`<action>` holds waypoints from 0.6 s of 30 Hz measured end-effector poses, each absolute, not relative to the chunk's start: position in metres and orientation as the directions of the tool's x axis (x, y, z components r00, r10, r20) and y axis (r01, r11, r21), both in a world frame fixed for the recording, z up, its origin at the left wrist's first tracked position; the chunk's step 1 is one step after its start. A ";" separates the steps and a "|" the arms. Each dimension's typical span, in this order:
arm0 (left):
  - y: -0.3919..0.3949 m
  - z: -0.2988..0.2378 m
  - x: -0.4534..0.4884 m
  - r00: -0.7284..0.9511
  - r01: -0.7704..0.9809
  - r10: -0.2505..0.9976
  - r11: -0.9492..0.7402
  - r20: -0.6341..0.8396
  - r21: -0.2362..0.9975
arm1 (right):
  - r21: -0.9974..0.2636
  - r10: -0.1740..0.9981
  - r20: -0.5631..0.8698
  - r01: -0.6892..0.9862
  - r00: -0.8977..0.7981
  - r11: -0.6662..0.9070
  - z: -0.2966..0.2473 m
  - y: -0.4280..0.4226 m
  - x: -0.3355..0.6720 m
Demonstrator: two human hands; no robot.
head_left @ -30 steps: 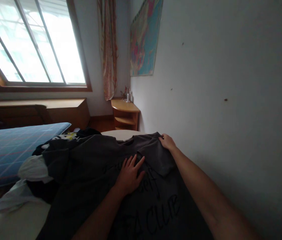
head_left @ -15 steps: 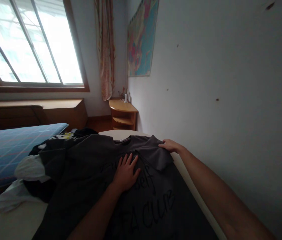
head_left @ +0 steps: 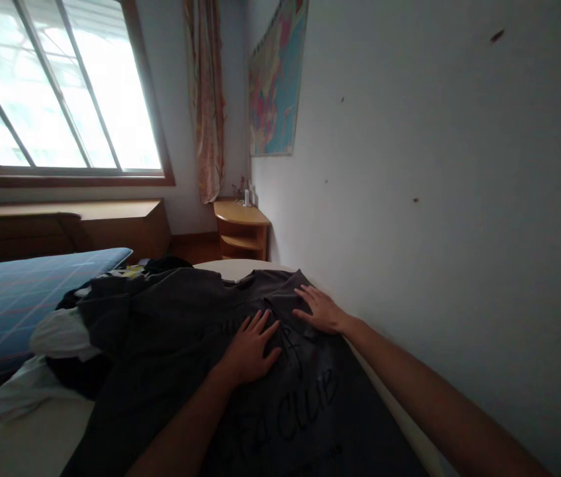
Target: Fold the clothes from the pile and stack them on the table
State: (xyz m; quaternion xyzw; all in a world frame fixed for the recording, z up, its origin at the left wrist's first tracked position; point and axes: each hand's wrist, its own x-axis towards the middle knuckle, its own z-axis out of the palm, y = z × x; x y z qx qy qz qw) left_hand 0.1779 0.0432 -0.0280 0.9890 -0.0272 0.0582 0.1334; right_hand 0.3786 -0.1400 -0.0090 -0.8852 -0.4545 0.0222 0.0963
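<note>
A dark grey T-shirt (head_left: pixel 171 344) with black lettering on its front lies spread over a cream-coloured surface (head_left: pixel 26 444), its neckline facing away from me. My left hand (head_left: pixel 250 348) rests flat on the middle of the chest, fingers spread over part of the print. Close by, my right hand (head_left: pixel 318 310) lies on the sleeve at the right, which is folded inward across the front; its fingers are stretched out and apart. Neither hand grips the cloth.
Crumpled white and black clothes (head_left: pixel 61 334) are heaped left of the shirt, beside a blue plaid bundle (head_left: pixel 36 298). A white wall (head_left: pixel 434 265) runs along the right. Beyond stand a corner shelf (head_left: pixel 241 212) and a wooden desk (head_left: pixel 126 211) under the window.
My right hand has let go of the sleeve's outer edge and moved inward to lie flat on the folded sleeve. My left hand has stayed nearly in place.
</note>
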 end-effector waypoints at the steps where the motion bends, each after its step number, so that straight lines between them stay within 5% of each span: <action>1: 0.042 -0.027 0.177 0.992 -0.080 -0.050 -0.961 0.119 0.265 | -0.190 0.836 0.013 0.822 0.548 -0.536 -0.013 -0.140 0.371; 6: 0.035 -0.029 0.174 0.990 -0.068 -0.031 -0.959 0.139 0.275 | -0.200 0.848 0.015 0.832 0.531 -0.517 -0.024 -0.138 0.345; 13: 0.037 -0.032 0.179 0.932 0.175 0.249 -0.945 0.262 0.275 | -0.203 0.891 0.134 0.892 0.435 -0.404 -0.004 -0.130 0.339; 18: 0.047 -0.029 0.181 0.895 0.198 0.295 -0.935 0.336 0.293 | -0.214 0.798 0.152 0.807 0.584 -0.550 0.013 -0.099 0.356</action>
